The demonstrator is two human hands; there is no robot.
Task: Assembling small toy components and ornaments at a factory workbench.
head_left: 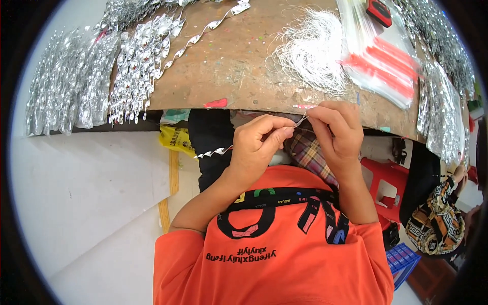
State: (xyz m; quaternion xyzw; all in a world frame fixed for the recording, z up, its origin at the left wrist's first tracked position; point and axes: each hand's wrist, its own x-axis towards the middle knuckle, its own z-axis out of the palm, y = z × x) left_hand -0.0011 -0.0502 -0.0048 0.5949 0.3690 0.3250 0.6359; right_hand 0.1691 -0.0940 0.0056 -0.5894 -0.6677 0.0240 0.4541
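Observation:
Just off the near edge of the brown table, both my hands are raised close together. My left hand (258, 141) is closed, thumb against the bent forefinger, on a thin white string (301, 121). The string runs in a small loop toward my right hand (338, 129), whose fingertips pinch its other part. A twisted silver foil strip (216, 152) sticks out to the left from behind my left hand; whether it is tied to the string I cannot tell. A loose bundle of white string (311, 53) lies on the table beyond my right hand.
Silver spiral strips (134, 71) and wrapped silver bundles (71, 81) hang over the table's left edge. Plastic sleeves with red ends (386, 66) lie at right, near a red-black object (379, 12). A red stool (387, 185) and another person (437, 218) are at right.

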